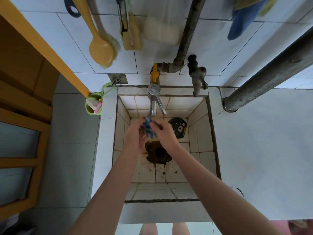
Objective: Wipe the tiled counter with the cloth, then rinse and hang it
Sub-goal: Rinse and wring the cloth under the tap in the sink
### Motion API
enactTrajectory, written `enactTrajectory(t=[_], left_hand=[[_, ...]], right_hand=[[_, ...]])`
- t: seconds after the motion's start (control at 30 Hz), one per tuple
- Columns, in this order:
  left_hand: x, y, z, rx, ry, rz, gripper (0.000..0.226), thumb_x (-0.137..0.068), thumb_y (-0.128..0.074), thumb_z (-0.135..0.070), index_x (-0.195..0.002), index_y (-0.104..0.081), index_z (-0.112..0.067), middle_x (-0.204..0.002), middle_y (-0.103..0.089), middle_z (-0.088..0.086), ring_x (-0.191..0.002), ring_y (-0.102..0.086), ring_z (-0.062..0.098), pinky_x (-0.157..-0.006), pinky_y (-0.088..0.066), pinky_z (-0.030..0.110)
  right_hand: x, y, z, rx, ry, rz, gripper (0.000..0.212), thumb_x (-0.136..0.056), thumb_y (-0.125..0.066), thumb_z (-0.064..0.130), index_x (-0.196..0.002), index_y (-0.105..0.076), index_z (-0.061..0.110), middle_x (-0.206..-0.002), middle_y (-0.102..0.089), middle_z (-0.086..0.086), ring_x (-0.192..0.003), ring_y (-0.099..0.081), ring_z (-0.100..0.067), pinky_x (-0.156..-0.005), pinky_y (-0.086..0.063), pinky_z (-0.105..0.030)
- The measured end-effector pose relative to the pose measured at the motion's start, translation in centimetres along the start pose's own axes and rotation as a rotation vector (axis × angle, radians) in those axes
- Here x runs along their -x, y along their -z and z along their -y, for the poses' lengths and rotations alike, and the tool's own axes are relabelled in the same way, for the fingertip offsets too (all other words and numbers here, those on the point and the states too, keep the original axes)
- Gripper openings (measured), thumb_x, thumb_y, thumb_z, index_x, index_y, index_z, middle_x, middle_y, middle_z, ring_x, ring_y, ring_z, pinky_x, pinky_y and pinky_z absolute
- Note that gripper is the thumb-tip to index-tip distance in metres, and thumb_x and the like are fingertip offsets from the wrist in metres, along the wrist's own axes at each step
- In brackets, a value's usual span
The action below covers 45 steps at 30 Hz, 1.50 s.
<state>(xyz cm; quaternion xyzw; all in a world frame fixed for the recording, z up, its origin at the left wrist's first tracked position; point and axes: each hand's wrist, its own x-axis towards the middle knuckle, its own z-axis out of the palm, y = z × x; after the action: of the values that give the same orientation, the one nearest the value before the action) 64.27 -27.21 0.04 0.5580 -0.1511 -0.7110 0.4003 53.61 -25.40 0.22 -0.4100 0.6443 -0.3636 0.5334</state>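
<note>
Our left hand (pixel 135 135) and right hand (pixel 165 133) both grip the bunched blue cloth (pixel 149 128) under the tap (pixel 153 103), inside the tiled sink (pixel 197 128). On the sink floor lie a black strainer (pixel 177 127) and the open drain (pixel 159 152). The green cup (pixel 93 107) left of the worktop (pixel 254 150) holds a pale wad and something pink.

— Any writing you can make out?
— None. The black disc (pixel 177 127) lying in the sink (pixel 198 133), right of centre, carries pale marks, but they are too blurred to read as letters.
— And the green cup (pixel 94 106) at middle left?
— Too small to tell; no legible label.
</note>
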Motion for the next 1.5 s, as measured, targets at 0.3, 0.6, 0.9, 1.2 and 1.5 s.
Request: enactTrajectory(t=[0.3, 0.6, 0.9, 1.2, 1.5], left_hand=[[0.2, -0.3, -0.4, 0.038, 0.002, -0.065, 0.031, -0.087, -0.055, -0.003, -0.118, -0.055, -0.004, -0.124, -0.056, 0.016, -0.100, -0.060, 0.023, -0.067, -0.056, 0.022], [0.7, -1.3, 0.6, -0.085, -0.063, -0.183, 0.027, -0.086, -0.054, 0.002, -0.111, -0.062, -0.004, -0.110, -0.063, 0.013, -0.099, -0.061, 0.024, -0.074, -0.055, 0.024], [0.6, -0.8, 0.3, 0.020, -0.085, -0.231, 0.028, -0.083, -0.058, 0.003, -0.111, -0.062, 0.000, -0.103, -0.066, 0.011, -0.084, -0.065, 0.015, -0.060, -0.053, 0.014], [0.7, -1.4, 0.4, -0.049, -0.113, -0.178, 0.025, -0.084, -0.058, 0.002, -0.108, -0.064, -0.004, -0.105, -0.065, 0.011, -0.097, -0.063, 0.022, -0.072, -0.056, 0.020], [0.6, -0.5, 0.4, 0.004, -0.089, -0.229, 0.028, -0.084, -0.058, 0.003, -0.111, -0.062, -0.001, -0.107, -0.064, 0.015, -0.091, -0.064, 0.020, -0.064, -0.055, 0.017]], right_hand=[[-0.2, 1.5, -0.8, -0.263, -0.231, -0.111, 0.021, -0.084, -0.068, 0.020, -0.103, -0.064, 0.014, -0.106, -0.067, -0.007, -0.100, -0.064, -0.025, -0.085, -0.056, -0.034], [0.7, -0.6, 0.4, -0.196, -0.029, -0.186, 0.015, -0.080, -0.071, 0.012, -0.093, -0.064, 0.010, -0.091, -0.068, 0.001, -0.089, -0.065, -0.012, -0.078, -0.054, -0.023], [0.2, -0.3, 0.4, -0.093, -0.063, -0.264, 0.013, -0.086, -0.065, 0.014, -0.098, -0.062, 0.016, -0.094, -0.062, 0.007, -0.086, -0.059, -0.006, -0.074, -0.050, -0.015], [-0.2, -0.8, 0.5, -0.095, 0.015, -0.187, 0.020, -0.088, -0.062, 0.013, -0.107, -0.058, 0.017, -0.099, -0.062, 0.004, -0.085, -0.059, -0.006, -0.074, -0.049, -0.018], [1.0, -0.2, 0.0, -0.095, 0.003, -0.072, 0.020, -0.091, -0.056, 0.012, -0.109, -0.064, 0.016, -0.091, -0.065, 0.008, -0.082, -0.061, 0.001, -0.079, -0.051, -0.015]])
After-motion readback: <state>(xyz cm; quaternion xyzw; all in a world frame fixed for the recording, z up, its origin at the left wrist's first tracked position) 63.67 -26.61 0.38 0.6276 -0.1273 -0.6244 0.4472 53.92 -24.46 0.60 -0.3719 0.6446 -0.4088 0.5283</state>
